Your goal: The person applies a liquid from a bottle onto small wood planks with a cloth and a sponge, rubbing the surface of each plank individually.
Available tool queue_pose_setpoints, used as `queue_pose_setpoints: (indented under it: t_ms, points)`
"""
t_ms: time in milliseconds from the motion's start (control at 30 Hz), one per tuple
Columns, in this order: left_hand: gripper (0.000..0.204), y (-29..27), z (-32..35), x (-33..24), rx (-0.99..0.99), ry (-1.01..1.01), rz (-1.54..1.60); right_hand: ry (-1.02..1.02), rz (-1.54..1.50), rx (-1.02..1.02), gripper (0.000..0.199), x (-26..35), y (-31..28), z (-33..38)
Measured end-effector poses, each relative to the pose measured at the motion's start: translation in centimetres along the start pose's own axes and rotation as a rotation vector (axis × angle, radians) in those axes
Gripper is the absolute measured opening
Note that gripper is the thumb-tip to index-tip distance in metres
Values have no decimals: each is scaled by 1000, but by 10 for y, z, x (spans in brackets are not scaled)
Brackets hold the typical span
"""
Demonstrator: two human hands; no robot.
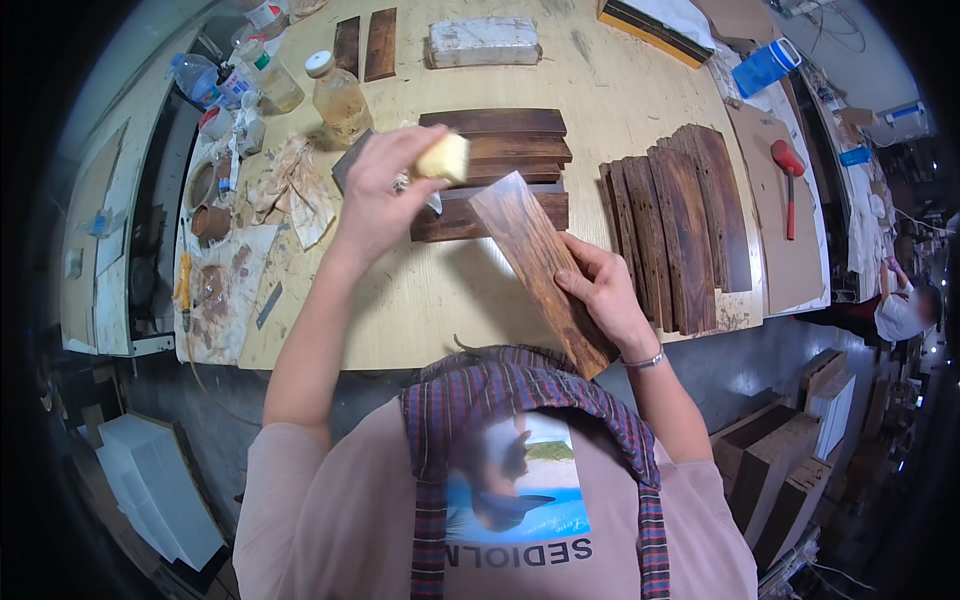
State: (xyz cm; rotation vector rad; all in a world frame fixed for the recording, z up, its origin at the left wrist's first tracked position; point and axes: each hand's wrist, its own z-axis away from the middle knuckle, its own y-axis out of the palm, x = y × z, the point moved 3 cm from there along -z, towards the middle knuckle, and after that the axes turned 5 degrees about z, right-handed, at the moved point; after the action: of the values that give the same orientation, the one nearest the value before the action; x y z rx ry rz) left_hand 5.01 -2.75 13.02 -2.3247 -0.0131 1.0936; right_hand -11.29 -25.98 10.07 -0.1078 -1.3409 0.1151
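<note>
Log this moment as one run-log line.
left hand: grips yellow sponge | right hand: holds dark wood plank tilted above workbench

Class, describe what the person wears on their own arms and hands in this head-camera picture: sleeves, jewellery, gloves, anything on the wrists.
Both forearms are bare and enter from the lower edge. The sleeves are short, of a dusty pink shirt, ending above the elbows. No gloves on either of the hands. The right hand has a thin silvery bracelet at the wrist. The left hand shows what may be a ring, too small to tell.

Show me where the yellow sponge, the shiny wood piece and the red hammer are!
yellow sponge [446, 157], head view, on its front face.
shiny wood piece [530, 255], head view, middle of its glossy face.
red hammer [787, 157], head view, on its head.
</note>
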Motion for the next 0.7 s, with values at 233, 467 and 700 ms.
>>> queue_pose_setpoints:
  t_ms: [233,467,700]
  points:
    - [50,8,1,0,32,-122,-137,-117,217,-135,52,-8,0,10]
    - [49,15,-3,-28,51,39,76,-131,536,-187,41,1,1,9]
    - [51,16,27,-7,-74,-178,-19,-141,-212,-498,25,-9,-18,-16]
